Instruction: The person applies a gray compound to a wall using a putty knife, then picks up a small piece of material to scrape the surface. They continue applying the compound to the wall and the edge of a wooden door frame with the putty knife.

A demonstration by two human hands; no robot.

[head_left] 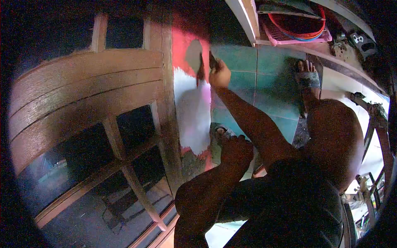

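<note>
My right hand (220, 75) reaches out along a narrow wall strip, its fingers closed round a slim dark tool (213, 61) that looks like a paintbrush. White paint (192, 111) with ragged, streaky edges covers the middle of the strip. Above it the wall is red (186, 35), with a grey patch (192, 54) on it. A dark narrow shape falls across the border of red and white, beside the hand. Lower down, my left hand (237, 149) is closed near my foot; what its fingers hold, if anything, is hidden.
A wooden door (89, 82) with dark glass panes stands on the left. Green floor tiles (240, 62) lie beyond my right arm. My foot in a sandal (308, 78) rests on them at the right. A pink basket (285, 37) sits on a shelf at the top right.
</note>
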